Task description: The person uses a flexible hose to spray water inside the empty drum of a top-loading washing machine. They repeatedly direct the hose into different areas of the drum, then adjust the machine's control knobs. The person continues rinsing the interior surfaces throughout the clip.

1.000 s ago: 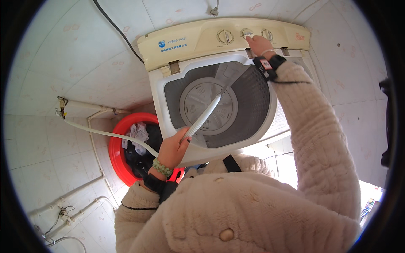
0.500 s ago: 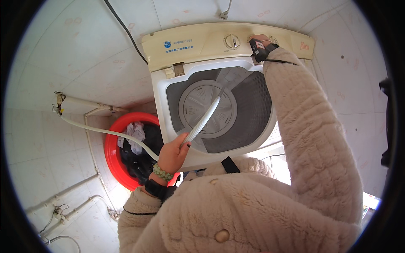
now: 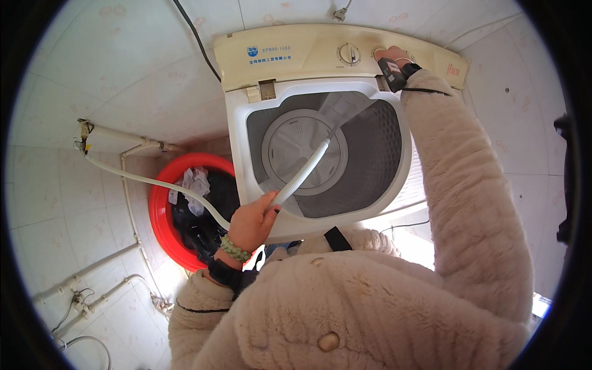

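My left hand (image 3: 251, 223) is closed round a pale ribbed hose (image 3: 303, 174), whose end points into the round-cornered tub of a washing machine (image 3: 320, 231). Water streams from the hose end toward the grey pulsator disc (image 3: 296, 135) at the tub's bottom. At the back, my right hand (image 3: 396, 57) has its fingers on a control knob (image 3: 377, 53) of the cream panel (image 3: 302, 46), partly covering it. A second knob (image 3: 349, 53) sits uncovered to its left. A small dark box is strapped at my right wrist.
The hose runs left to a wall tap (image 3: 84, 132). Left of the machine, a red basin (image 3: 161, 213) holds dark and white laundry (image 3: 196, 185). Pipes (image 3: 126, 197) follow the tiled wall. A dark cable (image 3: 196, 37) hangs behind the machine, and a plug (image 3: 340, 13) hangs above the panel.
The whole view has shifted slightly, with the machine now a little higher and further right. Both hands keep their places on the hose and the knob.
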### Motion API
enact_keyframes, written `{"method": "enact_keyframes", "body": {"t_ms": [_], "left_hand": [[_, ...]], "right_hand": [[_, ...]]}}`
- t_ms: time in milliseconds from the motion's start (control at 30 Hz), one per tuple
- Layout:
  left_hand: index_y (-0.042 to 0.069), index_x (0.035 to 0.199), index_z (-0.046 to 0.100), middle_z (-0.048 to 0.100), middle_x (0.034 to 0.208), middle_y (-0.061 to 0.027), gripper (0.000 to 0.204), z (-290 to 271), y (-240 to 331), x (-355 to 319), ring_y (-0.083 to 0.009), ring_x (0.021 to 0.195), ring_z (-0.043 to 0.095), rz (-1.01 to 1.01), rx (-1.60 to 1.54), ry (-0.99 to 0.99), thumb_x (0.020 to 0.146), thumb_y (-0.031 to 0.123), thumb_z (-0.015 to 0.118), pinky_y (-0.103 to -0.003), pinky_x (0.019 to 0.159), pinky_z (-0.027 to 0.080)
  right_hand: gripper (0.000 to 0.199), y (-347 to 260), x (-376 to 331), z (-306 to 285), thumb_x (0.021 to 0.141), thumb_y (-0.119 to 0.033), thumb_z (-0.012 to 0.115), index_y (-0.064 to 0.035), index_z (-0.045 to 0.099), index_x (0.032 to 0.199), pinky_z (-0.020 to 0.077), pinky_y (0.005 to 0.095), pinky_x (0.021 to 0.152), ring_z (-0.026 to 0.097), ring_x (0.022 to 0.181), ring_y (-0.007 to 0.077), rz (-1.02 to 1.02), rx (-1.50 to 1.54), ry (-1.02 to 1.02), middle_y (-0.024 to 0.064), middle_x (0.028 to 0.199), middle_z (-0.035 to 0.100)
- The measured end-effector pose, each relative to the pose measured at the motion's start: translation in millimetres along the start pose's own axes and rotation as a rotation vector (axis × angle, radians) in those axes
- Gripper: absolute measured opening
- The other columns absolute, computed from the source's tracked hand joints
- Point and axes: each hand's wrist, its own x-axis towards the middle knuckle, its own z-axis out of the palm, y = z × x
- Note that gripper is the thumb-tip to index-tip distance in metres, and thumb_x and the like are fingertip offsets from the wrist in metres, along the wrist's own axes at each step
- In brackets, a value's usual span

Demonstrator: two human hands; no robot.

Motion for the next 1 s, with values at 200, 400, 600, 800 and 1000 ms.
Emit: {"method": "enact_keyframes", "body": {"t_ms": [200,400,600,800,1000], "left_hand": [[0.009,0.123,0.062,0.067,0.086,-0.0210,0.031,1.2,-0.9,-4.0,-0.0406,0.080,0.066,0.022,-0.013,0.005,0.094,0.020,0.063,-0.046,0.068,0.052],[0.010,0.123,0.063,0.067,0.084,-0.0205,0.031,-1.8,2.0,-5.7,-0.0403,0.079,0.066,0.022,0.022,-0.005,0.094,0.020,0.063,-0.046,0.067,0.052],[0.010,0.122,0.063,0.067,0.083,-0.0200,0.031,-3.6,3.5,-8.9,-0.0396,0.078,0.066,0.022,0.033,0.008,0.094,0.020,0.063,-0.045,0.066,0.052],[0.009,0.122,0.063,0.067,0.083,-0.0201,0.031,-5.2,2.5,-12.9,-0.0399,0.078,0.066,0.021,0.004,0.021,0.093,0.020,0.063,-0.046,0.066,0.052],[0.008,0.122,0.063,0.067,0.082,-0.0210,0.031,-6.2,2.6,-13.4,-0.0404,0.077,0.065,0.041,0.009,0.052,0.093,0.019,0.063,-0.046,0.065,0.051]], "right_hand": [[0.047,9.9,-1.9,-15.5,0.082,-0.043,0.062,-0.0037,0.069,0.107,0.0527,0.0467,0.086,0.068,0.101,0.0389,-0.141,-0.291,0.043,0.0226,0.105,0.071],[0.030,-46.1,-37.0,-26.9,0.091,-0.029,0.065,-0.0061,0.057,0.109,0.0534,0.0460,0.073,0.068,0.085,0.0341,-0.653,-0.580,0.344,0.0151,0.101,0.066],[0.021,-79.6,-33.8,-27.0,0.089,-0.020,0.064,-0.0046,0.055,0.101,0.0532,0.0419,0.068,0.067,0.078,0.0317,-0.877,-0.762,0.281,0.0120,0.096,0.061],[0.019,-80.5,-23.6,-31.0,0.091,-0.020,0.061,-0.0045,0.057,0.099,0.0535,0.0443,0.070,0.067,0.078,0.0335,-0.891,-0.796,0.155,0.0124,0.093,0.063],[0.017,-92.4,-27.1,-28.2,0.092,-0.019,0.060,-0.0074,0.065,0.104,0.0548,0.0433,0.076,0.069,0.090,0.0324,-0.697,-0.872,0.114,0.0123,0.103,0.068]]}}
